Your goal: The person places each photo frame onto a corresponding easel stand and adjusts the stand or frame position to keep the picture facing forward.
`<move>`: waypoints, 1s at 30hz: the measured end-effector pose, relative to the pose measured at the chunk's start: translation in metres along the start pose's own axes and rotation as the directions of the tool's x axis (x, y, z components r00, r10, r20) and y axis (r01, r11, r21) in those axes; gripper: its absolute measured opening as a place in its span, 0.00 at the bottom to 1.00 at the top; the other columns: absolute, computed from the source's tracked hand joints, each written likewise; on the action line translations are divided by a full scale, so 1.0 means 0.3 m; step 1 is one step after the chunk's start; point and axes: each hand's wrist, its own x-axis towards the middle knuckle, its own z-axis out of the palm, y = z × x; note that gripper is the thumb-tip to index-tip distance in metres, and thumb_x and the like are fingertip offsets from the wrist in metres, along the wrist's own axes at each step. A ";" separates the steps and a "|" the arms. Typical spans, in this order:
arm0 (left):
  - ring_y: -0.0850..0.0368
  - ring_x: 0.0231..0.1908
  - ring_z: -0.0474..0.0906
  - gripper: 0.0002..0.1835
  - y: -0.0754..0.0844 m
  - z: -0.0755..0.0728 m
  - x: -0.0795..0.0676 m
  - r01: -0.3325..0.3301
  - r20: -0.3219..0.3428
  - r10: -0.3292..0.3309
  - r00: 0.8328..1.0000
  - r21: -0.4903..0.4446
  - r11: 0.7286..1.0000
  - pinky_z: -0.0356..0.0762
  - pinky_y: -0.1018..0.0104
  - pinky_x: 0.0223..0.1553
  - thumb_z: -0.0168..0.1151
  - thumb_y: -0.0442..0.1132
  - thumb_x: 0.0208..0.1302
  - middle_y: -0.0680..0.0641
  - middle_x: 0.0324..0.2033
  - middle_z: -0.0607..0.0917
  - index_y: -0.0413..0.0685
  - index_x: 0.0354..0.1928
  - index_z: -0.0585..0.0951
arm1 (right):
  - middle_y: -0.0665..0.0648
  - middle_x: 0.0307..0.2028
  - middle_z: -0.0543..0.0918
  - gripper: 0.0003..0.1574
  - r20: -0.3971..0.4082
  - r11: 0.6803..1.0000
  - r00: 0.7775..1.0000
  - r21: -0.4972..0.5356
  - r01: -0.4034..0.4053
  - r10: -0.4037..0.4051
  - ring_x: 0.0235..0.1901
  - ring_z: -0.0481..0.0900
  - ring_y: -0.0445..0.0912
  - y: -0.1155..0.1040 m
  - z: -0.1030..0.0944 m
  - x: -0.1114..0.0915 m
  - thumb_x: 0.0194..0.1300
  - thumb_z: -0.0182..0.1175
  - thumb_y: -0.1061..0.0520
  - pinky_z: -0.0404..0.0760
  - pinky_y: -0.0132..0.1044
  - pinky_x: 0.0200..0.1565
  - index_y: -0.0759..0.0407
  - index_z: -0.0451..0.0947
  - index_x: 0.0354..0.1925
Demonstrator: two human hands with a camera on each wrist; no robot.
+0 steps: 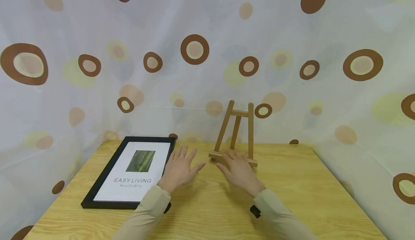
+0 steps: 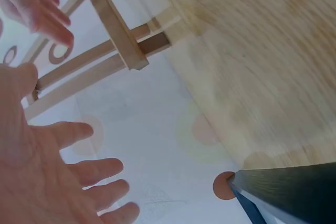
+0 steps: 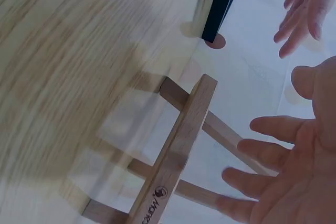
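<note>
A small wooden easel (image 1: 251, 132) stands upright toward the back of the table, with a ledge across its lower front. My right hand (image 1: 238, 171) hovers before that ledge, fingers spread and holding nothing. In the right wrist view the easel's ledge (image 3: 173, 150) bears a dark printed mark, and the fingers (image 3: 262, 153) are apart from it. Flat on the table at the left lies a black picture frame (image 1: 107, 175) with a white sheet and a small green picture. Beside its right edge is my left hand (image 1: 179, 170), fingers straight and spread, also holding nothing.
The wooden table (image 1: 308, 197) has light grain and runs back to a white curtain (image 1: 207, 81) patterned with brown and yellow circles, which also hangs along both sides. A dark strap (image 1: 255, 211) shows at the right wrist.
</note>
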 end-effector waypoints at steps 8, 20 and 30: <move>0.42 0.59 0.63 0.38 -0.027 -0.004 0.003 0.002 -0.044 -0.003 0.999 -0.021 1.000 0.68 0.46 0.51 0.33 0.70 0.61 0.39 0.61 0.65 0.57 0.66 0.62 | 0.59 0.58 0.71 0.33 -0.019 0.981 0.999 0.192 0.036 -0.033 0.56 0.69 0.52 -0.025 -0.003 0.020 0.66 0.48 0.41 0.68 0.48 0.55 0.61 0.67 0.61; 0.46 0.54 0.70 0.40 -0.074 -0.043 -0.027 0.098 -0.030 -0.110 0.993 -0.257 0.961 0.69 0.49 0.51 0.38 0.70 0.60 0.45 0.56 0.73 0.48 0.62 0.69 | 0.55 0.55 0.74 0.31 0.031 0.947 0.997 0.311 -0.078 0.072 0.53 0.72 0.51 -0.061 0.030 0.044 0.64 0.52 0.43 0.71 0.49 0.52 0.57 0.68 0.60; 0.56 0.22 0.75 0.26 -0.158 -0.093 -0.048 0.102 -0.016 -0.122 0.992 -0.452 0.886 0.74 0.61 0.27 0.45 0.59 0.65 0.49 0.29 0.82 0.45 0.37 0.82 | 0.55 0.47 0.79 0.25 0.111 0.810 0.988 0.567 -0.149 0.105 0.45 0.78 0.48 -0.090 0.054 0.062 0.64 0.54 0.44 0.78 0.41 0.42 0.57 0.74 0.54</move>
